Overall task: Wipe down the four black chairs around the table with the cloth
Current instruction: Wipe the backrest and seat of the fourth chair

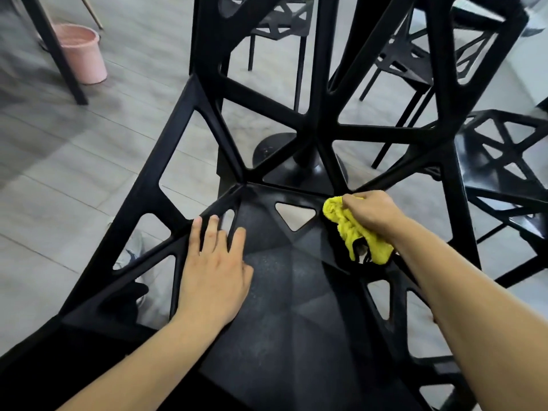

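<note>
A black chair [284,280] with triangular cut-outs fills the middle of the head view, its seat right below me. My left hand [215,268] rests flat on the seat's left side, fingers straight and spread toward the rim. My right hand [370,210] grips a crumpled yellow cloth [353,229] and presses it on the seat's far right corner, where the seat meets the backrest. Another black chair [504,173] stands at the right, and two more [278,28] [415,60] stand beyond the backrest.
A black table pedestal [284,164] with a round base shows through the backrest openings. A pink bucket [83,53] stands on the grey floor at the upper left, beside a dark furniture leg [56,51]. A shoe [133,253] shows under the chair's left edge.
</note>
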The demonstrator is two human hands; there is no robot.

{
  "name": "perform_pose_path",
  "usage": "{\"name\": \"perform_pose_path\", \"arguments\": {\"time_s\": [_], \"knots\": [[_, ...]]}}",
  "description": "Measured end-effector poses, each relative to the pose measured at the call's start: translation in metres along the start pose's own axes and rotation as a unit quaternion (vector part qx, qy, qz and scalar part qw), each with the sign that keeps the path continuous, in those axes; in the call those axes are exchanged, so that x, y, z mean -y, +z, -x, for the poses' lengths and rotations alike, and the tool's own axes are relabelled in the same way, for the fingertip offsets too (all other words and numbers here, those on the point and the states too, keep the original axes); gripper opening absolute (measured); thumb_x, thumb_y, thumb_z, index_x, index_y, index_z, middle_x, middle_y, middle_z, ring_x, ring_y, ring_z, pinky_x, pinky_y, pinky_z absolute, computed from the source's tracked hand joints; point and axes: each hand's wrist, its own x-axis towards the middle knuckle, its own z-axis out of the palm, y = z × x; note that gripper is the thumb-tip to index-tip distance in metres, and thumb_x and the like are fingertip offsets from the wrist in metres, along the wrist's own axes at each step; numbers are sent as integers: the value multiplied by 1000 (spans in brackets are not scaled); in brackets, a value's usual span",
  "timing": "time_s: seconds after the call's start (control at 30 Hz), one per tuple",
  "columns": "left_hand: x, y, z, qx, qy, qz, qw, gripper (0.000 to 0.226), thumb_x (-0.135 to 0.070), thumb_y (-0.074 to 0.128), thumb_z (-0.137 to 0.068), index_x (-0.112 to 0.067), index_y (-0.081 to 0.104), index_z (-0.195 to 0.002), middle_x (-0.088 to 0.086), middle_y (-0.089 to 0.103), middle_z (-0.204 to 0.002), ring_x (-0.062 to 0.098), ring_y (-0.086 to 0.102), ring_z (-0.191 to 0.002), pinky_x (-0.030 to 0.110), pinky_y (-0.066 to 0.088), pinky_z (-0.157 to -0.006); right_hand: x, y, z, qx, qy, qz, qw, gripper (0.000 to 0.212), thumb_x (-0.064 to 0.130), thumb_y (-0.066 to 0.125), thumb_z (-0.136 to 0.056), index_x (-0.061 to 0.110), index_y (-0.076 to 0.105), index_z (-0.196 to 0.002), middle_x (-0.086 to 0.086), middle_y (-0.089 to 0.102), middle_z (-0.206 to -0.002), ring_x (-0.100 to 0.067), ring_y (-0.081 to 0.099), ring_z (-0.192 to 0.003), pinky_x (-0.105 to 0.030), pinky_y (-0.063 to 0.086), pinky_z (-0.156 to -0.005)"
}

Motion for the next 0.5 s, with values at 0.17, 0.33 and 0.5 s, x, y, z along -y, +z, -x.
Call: {"name": "perform_pose_path", "arguments": {"time_s": [0.17,0.33,0.5], "knots": [[-4,-1,0,2,-9,-9,1000,56,-30,40,-86,-7,49,-136,24,60,-118,42,35,-141,57,14,-121,-2,-2,-4,-11,53,-97,994,30,35,61,-85,7,72,-93,-8,70,-94,-22,62,-74,-29,48,-61],[-3,2,0,1,-10,-7,1000,59,-32,30,-87,-6,49,-136,24,60,-117,43,34,-141,57,13,-121,-4,11,6,-27,-49,172,984,27,34,52,-91,15,68,-100,-8,65,-105,-31,61,-94,-34,43,-74],[-1,2,0,0,-5,-4,1000,59,-32,31,-87,-7,50,-137,22,61,-116,42,35,-141,56,15,-121,14,37,3,-100,-60,304,945,25,32,51,-91,12,57,-105,-11,58,-106,-36,57,-98,-39,39,-77]]}}
